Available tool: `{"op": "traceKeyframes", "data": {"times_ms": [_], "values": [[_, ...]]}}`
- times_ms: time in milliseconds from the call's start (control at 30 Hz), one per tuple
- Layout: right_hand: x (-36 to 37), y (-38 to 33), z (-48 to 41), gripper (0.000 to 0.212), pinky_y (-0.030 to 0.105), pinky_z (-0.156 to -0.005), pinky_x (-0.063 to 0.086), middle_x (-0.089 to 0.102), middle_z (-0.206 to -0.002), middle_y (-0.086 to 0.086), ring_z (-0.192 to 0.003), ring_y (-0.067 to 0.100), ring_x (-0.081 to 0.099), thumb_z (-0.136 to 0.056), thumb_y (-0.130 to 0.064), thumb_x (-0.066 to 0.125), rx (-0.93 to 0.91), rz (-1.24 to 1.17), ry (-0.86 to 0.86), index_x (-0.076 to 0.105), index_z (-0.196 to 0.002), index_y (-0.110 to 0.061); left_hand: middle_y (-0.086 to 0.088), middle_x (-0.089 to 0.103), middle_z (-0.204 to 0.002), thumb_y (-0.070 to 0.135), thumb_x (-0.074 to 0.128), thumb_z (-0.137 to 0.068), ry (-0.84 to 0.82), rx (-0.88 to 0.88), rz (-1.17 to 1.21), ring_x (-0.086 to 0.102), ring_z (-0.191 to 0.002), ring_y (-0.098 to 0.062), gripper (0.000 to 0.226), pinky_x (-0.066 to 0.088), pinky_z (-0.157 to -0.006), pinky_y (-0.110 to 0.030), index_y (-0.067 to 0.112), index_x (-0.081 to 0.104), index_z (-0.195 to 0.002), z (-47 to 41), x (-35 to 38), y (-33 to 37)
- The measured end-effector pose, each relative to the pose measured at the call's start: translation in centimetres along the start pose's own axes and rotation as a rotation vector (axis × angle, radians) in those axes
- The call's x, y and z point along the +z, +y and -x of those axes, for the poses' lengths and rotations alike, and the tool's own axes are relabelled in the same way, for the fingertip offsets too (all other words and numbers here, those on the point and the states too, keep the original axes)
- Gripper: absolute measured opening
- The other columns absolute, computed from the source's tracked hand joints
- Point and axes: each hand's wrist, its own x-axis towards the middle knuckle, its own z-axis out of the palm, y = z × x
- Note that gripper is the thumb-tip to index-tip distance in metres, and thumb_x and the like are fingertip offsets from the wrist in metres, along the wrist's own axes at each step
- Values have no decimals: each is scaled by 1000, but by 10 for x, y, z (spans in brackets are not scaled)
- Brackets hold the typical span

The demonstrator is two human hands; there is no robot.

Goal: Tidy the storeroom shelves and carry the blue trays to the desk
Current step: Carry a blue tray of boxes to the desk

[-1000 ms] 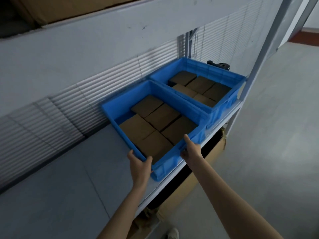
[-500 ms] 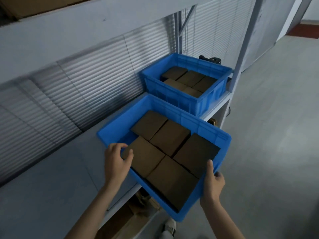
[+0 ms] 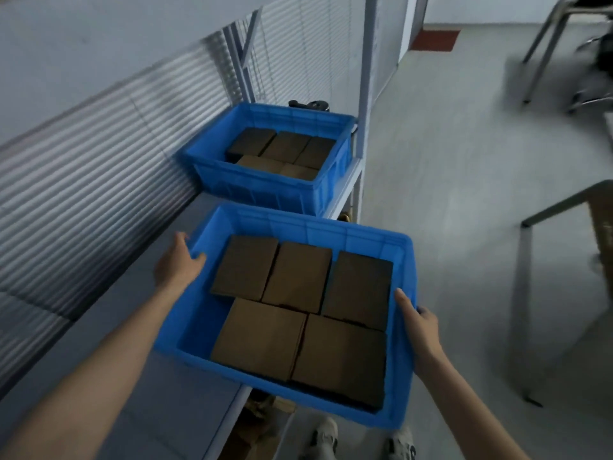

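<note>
The near blue tray [image 3: 403, 257] hangs half off the shelf [image 3: 139, 327] edge, gripped at both side rims: left hand [image 3: 179, 263] with thumb inside, right hand [image 3: 419, 327] fingers wrapping outside.

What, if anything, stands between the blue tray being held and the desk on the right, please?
Nothing visible does. The held blue tray, gripped by the left hand and right hand, faces open grey floor towards the desk.
</note>
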Motion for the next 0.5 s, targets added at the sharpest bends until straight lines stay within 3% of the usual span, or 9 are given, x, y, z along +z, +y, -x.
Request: {"op": "traceKeyframes", "data": {"times_ms": [67, 133, 167, 267, 367, 500], "values": [[-3, 1, -1, 48, 37, -64, 62, 74, -92, 12, -80, 27, 73, -84, -55, 68, -1, 20, -5, 67, -98, -9, -14, 66, -99, 39, 65, -87, -113, -45, 95, 63, -78, -33, 50, 49, -64, -38, 10, 51, -124, -17, -1, 1], [-10, 0, 1, 46, 27, -49, 55, 73, -83, 8, -66, 18, 72, -83, -56, 69, -11, 47, 18, 66, -93, -11, -20, 67, -110, 33, 68, -88, -234, -80, 211, 65, -90, -36, 50, 54, -79, -42, 3, 58, -126, -26, -2, 5], [-18, 0, 2, 47, 27, -48, 54, 72, -80, 7, -64, 18, 71, -82, -56, 69, -10, 62, 39, 66, -92, -10, -22, 66, -118, 29, 70, -89, -279, -92, 264, 64, -97, -37, 50, 53, -86, -43, 1, 59, -129, -24, -2, 10], [-61, 1, 6, 53, 42, -65, 59, 73, -82, 10, -74, 26, 72, -80, -57, 71, 25, 96, 95, 67, -92, -6, -24, 66, -120, 17, 69, -90, -394, -79, 366, 63, -91, -32, 45, 50, -85, -39, -3, 59, -129, 12, 2, 36], [-129, 6, 14, 59, 38, -63, 59, 75, -87, 13, -76, 28, 73, -77, -60, 72, 54, 115, 140, 66, -98, -5, -26, 66, -118, 14, 67, -91, -485, -40, 404, 64, -91, -33, 43, 50, -81, -37, -4, 57, -128, 60, 14, 78], [-237, 17, 37, 61, 50, -84, 58, 73, -101, 22, -93, 38, 71, -77, -62, 71, 61, 111, 230, 66, -96, -4, -23, 67, -112, 15, 66, -91, -553, 58, 422, 66, -94, -35, 39, 53, -82, -40, -2, 56, -124, 134, 41, 157]]}}
